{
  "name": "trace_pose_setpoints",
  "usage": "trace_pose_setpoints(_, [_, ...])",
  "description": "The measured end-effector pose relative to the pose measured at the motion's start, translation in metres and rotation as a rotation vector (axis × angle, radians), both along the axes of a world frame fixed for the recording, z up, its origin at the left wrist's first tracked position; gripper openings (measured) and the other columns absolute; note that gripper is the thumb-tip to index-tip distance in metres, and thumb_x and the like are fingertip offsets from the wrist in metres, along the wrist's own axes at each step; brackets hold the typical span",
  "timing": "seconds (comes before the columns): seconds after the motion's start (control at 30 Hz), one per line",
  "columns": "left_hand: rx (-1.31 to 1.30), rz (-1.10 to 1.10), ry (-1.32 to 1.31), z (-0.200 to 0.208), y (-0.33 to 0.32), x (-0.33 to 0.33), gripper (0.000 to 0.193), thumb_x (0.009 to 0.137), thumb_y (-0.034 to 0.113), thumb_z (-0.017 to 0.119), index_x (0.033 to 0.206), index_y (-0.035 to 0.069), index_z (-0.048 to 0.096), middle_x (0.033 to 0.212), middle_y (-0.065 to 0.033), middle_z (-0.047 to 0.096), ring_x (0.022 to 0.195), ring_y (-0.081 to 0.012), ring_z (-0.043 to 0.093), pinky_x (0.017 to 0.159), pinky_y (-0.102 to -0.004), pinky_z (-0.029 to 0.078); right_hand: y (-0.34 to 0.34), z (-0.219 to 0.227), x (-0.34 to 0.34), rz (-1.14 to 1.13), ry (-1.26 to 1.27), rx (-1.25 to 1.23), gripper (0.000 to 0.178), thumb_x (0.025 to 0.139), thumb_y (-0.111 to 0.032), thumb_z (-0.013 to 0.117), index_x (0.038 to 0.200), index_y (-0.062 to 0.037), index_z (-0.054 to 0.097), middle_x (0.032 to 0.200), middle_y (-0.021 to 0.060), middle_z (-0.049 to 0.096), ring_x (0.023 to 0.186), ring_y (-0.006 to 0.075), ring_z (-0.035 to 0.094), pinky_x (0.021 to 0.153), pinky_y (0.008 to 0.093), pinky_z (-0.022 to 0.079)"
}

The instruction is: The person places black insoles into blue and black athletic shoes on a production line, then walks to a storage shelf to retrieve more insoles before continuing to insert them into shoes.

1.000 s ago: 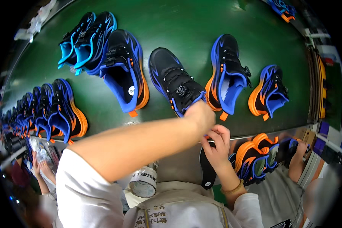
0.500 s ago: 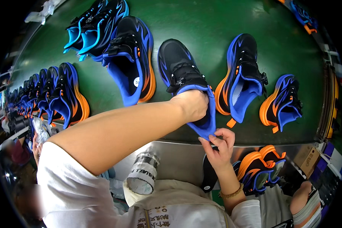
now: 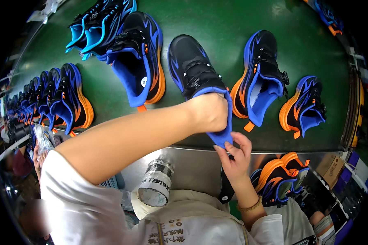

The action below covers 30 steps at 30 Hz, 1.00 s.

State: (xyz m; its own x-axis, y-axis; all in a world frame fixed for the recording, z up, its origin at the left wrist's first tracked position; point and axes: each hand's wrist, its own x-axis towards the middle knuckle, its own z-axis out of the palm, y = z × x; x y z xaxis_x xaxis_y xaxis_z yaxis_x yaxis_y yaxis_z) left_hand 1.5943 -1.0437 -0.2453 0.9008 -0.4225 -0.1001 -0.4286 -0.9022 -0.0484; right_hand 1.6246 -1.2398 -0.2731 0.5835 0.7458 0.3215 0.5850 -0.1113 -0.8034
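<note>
A black sneaker (image 3: 187, 53) with blue lining lies on the green work surface, toe pointing away from me. My left hand (image 3: 212, 112) reaches into its opening, and the fingers are hidden inside. At the heel, my right hand (image 3: 236, 157) pinches the blue collar between thumb and fingers. Just right of it rests a black and blue sneaker (image 3: 262, 53) with an orange sole and heel tab. To the left is another such sneaker (image 3: 138, 30), with a round white sticker inside.
A smaller sneaker (image 3: 308, 92) sits farther right on the green surface (image 3: 216, 24). Turquoise-lined sneakers (image 3: 106, 20) stand far left, above a row of several sneakers (image 3: 69, 87). Below the metal edge are a tape-wrapped tube (image 3: 156, 179), orange-soled shoes (image 3: 272, 173) and a cardboard box (image 3: 334, 170).
My left hand has turned a little inside the sneaker, while my right hand keeps its pinch on the heel. The shoes sit slightly higher in the picture.
</note>
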Motion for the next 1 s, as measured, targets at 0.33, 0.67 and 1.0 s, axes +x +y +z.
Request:
trace_pose_setpoints(0.33, [-0.392,0.693,-0.351,0.049,0.013,-0.074,0.053,0.056,0.014,0.068,0.107,0.006,0.054,0.082,-0.0035,0.052,0.068,-0.0187,0.05,0.058,-0.0299,0.038,-0.035,-0.016,-0.039,0.146,-0.117,-0.009,0.034,0.059,-0.002,0.079,0.085,-0.0042,0.057,0.105,0.0133,0.047,0.091,0.0276,0.051,0.076,0.0344,0.045])
trace_pose_setpoints(0.67, [-0.132,0.786,-0.448,0.02,0.008,0.002,0.022,0.072,0.015,0.054,0.092,0.006,0.05,0.079,-0.006,0.05,0.067,-0.0188,0.058,0.054,-0.0307,0.045,-0.007,0.008,-0.022,-0.022,-0.041,-0.038,0.027,0.065,0.001,0.073,0.089,-0.0027,0.06,0.107,0.0142,0.051,0.091,0.026,0.053,0.074,0.032,0.046])
trace_pose_setpoints(1.0, [-0.302,0.623,-0.438,0.113,0.041,0.036,0.029,0.075,0.014,0.058,0.102,0.008,0.055,0.096,-0.011,0.056,0.077,-0.0278,0.059,0.066,-0.0374,0.049,-0.162,-0.001,-0.08,-0.404,-0.125,-0.869,0.063,0.063,-0.04,0.073,0.111,-0.0061,0.05,0.113,0.0182,0.043,0.107,0.0362,0.04,0.09,0.0457,0.033])
